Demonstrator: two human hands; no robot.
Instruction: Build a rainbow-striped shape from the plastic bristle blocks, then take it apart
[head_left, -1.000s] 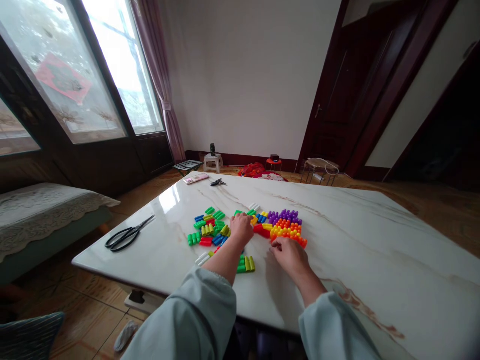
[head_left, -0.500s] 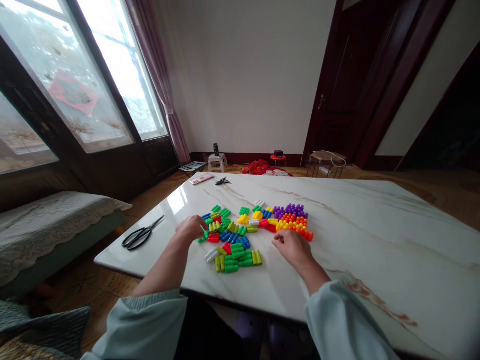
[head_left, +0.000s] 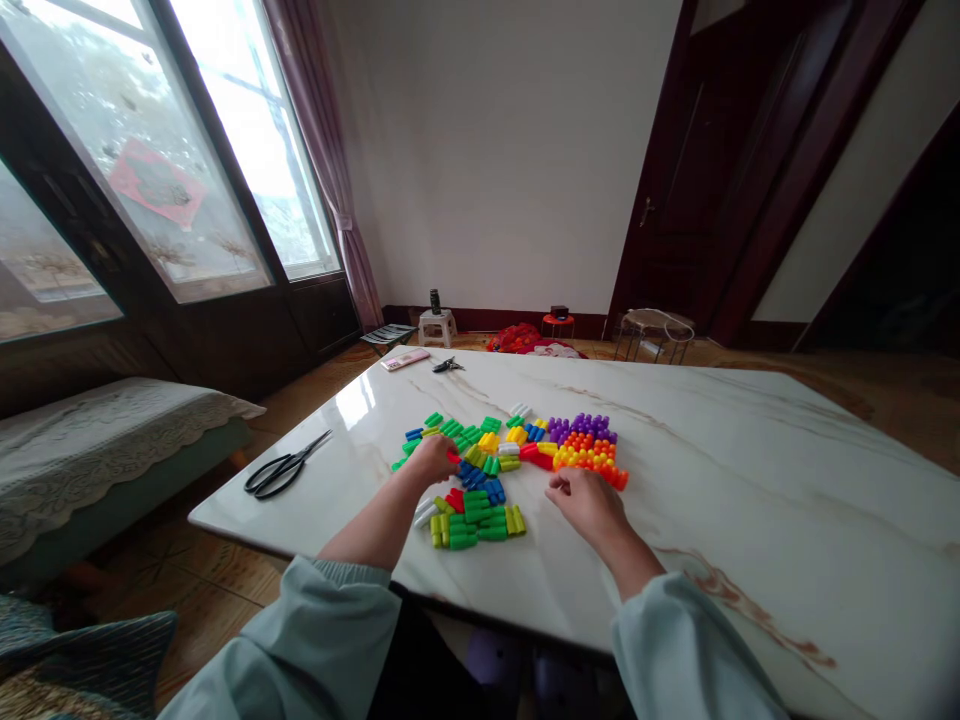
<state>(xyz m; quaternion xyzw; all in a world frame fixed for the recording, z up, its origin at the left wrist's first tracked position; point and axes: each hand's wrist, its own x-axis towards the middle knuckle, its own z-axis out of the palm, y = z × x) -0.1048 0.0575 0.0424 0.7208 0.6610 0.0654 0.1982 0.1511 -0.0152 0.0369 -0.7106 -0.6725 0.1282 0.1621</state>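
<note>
Many coloured plastic toy blocks lie on the marble-patterned table [head_left: 720,470]. My left hand [head_left: 429,462] is closed over the left part of the pile, pinching a red block [head_left: 453,457] at its fingertips. Blue blocks [head_left: 480,480] lie just right of it, and nearer to me are joined green blocks [head_left: 476,520]. My right hand [head_left: 586,498] rests with curled fingers close to the front of the orange blocks [head_left: 600,465]; anything between its fingers is hidden. Behind those stand purple blocks [head_left: 583,427] in neat rows.
Black-handled scissors [head_left: 281,473] lie at the table's left. Toward the far edge are a pink phone-like item [head_left: 405,359] and a small dark tool [head_left: 448,365]. A lace-covered bench [head_left: 127,430] stands left of the table. Stools [head_left: 437,325] line the far wall.
My left hand has shifted right across the pile, and a red block now shows at its fingertips. My right hand has stayed nearly in place.
</note>
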